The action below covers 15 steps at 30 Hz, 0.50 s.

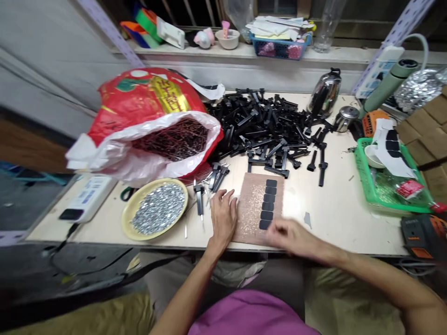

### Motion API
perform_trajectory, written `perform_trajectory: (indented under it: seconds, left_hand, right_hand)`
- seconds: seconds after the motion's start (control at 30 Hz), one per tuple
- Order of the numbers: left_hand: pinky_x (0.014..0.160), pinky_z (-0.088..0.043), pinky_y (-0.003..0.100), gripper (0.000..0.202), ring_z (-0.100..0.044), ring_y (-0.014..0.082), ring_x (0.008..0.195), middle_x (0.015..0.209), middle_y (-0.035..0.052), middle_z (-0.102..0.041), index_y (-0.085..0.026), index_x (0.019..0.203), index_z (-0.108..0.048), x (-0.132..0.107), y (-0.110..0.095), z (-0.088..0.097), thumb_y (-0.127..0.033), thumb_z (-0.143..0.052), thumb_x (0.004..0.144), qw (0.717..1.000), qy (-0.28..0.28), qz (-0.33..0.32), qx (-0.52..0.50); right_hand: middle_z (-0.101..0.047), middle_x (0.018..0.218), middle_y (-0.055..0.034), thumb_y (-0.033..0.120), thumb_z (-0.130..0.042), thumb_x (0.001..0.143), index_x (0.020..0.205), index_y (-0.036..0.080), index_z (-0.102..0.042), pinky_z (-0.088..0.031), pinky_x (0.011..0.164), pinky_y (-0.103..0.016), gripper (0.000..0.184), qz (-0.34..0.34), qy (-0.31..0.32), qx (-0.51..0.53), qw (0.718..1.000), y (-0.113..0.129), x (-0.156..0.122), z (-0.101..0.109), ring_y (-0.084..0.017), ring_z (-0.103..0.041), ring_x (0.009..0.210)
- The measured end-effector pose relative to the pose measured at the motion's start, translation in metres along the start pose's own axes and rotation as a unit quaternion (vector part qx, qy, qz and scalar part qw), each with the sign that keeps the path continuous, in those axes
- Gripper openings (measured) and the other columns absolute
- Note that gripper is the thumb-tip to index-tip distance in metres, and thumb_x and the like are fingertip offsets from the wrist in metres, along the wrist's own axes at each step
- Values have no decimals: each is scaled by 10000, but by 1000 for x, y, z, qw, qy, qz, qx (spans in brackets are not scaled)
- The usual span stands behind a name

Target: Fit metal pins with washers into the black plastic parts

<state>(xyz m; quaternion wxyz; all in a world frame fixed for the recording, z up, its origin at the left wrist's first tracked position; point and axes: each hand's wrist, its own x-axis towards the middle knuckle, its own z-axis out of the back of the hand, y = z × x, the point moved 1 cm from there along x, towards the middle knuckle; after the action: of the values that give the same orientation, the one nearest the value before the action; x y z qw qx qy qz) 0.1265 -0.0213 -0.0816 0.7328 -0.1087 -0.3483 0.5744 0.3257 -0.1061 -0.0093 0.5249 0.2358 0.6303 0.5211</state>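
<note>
1. Right hand (pixel 291 238) is hovering, blurred, above a speckled brown board (pixel 248 209); its fingers are curled, and whether they grip anything cannot be told.
2. Left hand (pixel 221 218) is resting on the bench (pixel 342 214) with fingers spread and empty, just beside black rectangular pads (pixel 267 204) lined up on that board.

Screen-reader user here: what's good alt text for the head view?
Left hand at the edge of a speckled brown board bearing six black pads; right hand just above it; a heap of black plastic parts beyond.

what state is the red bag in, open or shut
Open: the red plastic bag has its white lining folded back at the mouth, and a mass of thin dark rods shows inside.
</note>
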Motion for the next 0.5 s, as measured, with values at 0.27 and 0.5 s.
perform_trajectory:
  seconds: [0.27,0.5]
  left_hand:
    - [754,-433,422,175,-543,326,899,887,163,-612,-135,849,-627,26,27,16,-238,-485,848,968,15,140,210]
    - [684,-437,360,204,-569,285,858,871,147,-613,-147,796,-603,28,23,26,-149,-406,847,975,43,148,160]
  right_hand:
    - [-584,638,-1,432,-567,869,780,150,-549,-511,599,-224,297,-357,-1,459,813,-77,15,-94,-99,-609,568]
    - [-692,906,-128,555,-377,936,1088,124,-602,-570,755,-391,510,-39,79,194,977,-46,0,-104,-186,-708,752]
